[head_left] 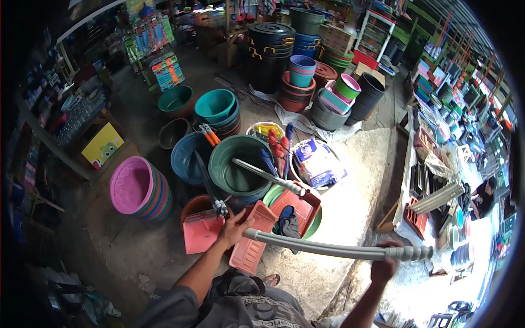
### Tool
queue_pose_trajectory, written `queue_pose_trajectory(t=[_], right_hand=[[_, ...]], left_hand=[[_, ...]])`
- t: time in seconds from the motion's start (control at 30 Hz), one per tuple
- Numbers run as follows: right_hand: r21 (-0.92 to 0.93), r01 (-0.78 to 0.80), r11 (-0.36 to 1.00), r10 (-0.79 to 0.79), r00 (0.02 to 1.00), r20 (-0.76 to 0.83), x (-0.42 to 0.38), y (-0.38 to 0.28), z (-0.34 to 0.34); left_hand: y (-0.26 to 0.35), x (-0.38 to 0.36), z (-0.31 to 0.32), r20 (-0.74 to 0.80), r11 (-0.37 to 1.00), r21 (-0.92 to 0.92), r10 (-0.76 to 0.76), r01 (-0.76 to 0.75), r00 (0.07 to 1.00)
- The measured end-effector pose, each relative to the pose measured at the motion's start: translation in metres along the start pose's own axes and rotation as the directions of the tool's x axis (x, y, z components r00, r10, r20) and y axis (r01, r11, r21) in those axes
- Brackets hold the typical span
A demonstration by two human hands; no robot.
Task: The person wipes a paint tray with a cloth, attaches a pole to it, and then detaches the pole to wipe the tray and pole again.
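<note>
A long grey drain hose [322, 249] with a ribbed right end stretches across in front of me, bowed slightly downward. My right hand [385, 266], in shadow, is closed around it near that ribbed end. At the other end my left hand [235, 229] grips the hose, its fingers partly seen above it. Beside the left fingers lies a ridged pink plastic tray [254, 235], and a pink dustpan [201, 232] is just left. A darker hose with a grey fitting [220, 208] reaches down close to my left hand. Another pale grey hose [268, 174] rests across a green tub [240, 158].
Stacked pink basins [136, 186] stand left, with a blue tub [188, 158] and teal basin [215, 105] beyond. A red dustpan [298, 210] and wrapped blue-white package [316, 161] lie ahead. Black bins [270, 54] stand behind. Goods crowd a right-hand table [407, 191].
</note>
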State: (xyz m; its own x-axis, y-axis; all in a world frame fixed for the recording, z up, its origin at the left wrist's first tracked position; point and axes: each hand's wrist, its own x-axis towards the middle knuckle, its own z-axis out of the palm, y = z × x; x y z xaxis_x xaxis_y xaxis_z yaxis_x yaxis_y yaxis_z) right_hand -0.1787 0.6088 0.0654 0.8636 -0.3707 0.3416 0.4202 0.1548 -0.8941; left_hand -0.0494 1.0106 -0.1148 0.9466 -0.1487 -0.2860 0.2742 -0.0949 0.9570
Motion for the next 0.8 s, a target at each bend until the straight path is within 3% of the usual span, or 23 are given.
queue_pose_trajectory(t=[0.03, 0.1, 0.17, 0.23, 0.3, 0.37, 0.43, 0.53, 0.57, 0.6, 0.67, 0.77, 0.8], right_hand=[[0.060, -0.028, 0.998, 0.025, 0.998, 0.049, -0.003, 0.013, 0.021], [0.120, -0.116, 0.986, 0.104, 0.989, 0.103, -0.018, 0.033, 0.060], [-0.024, -0.220, 0.975, 0.220, 0.958, 0.183, -0.037, 0.058, 0.074], [-0.134, -0.196, 0.971, 0.230, 0.920, 0.316, -0.049, 0.080, 0.088], [-0.182, -0.154, 0.971, 0.215, 0.899, 0.382, -0.054, 0.092, 0.103], [-0.237, -0.260, 0.936, 0.329, 0.886, 0.326, -0.056, 0.094, 0.108], [-0.073, -0.265, 0.961, 0.274, 0.906, 0.322, -0.047, 0.098, 0.106], [-0.038, -0.220, 0.975, 0.219, 0.913, 0.345, -0.036, 0.090, 0.106], [-0.001, -0.185, 0.983, 0.172, 0.910, 0.378, -0.032, 0.088, 0.108], [0.033, -0.271, 0.962, 0.243, 0.905, 0.348, -0.030, 0.079, 0.116], [0.044, -0.211, 0.977, 0.186, 0.930, 0.318, -0.032, 0.083, 0.127], [0.074, -0.096, 0.993, 0.077, 0.970, 0.230, -0.035, 0.085, 0.148], [0.062, -0.093, 0.994, 0.083, 0.986, 0.146, -0.040, 0.086, 0.153]], left_hand=[[0.007, -0.007, 0.015, 0.011, 1.000, 0.012, -0.002, 0.002, 1.000], [0.034, -0.024, 0.045, 0.073, 0.985, -0.158, -0.057, 0.068, 0.996], [0.025, -0.022, 0.064, 0.090, 0.985, -0.149, -0.071, 0.084, 0.993], [0.023, -0.022, 0.080, 0.141, 0.975, -0.171, -0.119, 0.143, 0.983], [0.025, -0.017, 0.096, 0.195, 0.991, -0.121, -0.038, 0.063, 0.980], [0.046, -0.021, 0.108, 0.273, 0.976, -0.204, -0.017, 0.075, 0.962], [0.065, -0.026, 0.106, 0.346, 0.962, -0.226, -0.066, 0.151, 0.936], [0.077, -0.026, 0.100, 0.535, 0.912, -0.365, 0.039, 0.190, 0.844], [0.081, -0.026, 0.100, 0.539, 0.910, -0.369, 0.045, 0.188, 0.841], [0.085, -0.025, 0.099, 0.523, 0.912, -0.357, 0.017, 0.201, 0.852], [0.090, -0.022, 0.100, 0.509, 0.913, -0.349, -0.003, 0.209, 0.861], [0.092, -0.022, 0.106, 0.452, 0.888, -0.448, 0.121, 0.107, 0.884], [0.094, -0.024, 0.106, 0.354, 0.923, -0.384, 0.165, -0.018, 0.921]])
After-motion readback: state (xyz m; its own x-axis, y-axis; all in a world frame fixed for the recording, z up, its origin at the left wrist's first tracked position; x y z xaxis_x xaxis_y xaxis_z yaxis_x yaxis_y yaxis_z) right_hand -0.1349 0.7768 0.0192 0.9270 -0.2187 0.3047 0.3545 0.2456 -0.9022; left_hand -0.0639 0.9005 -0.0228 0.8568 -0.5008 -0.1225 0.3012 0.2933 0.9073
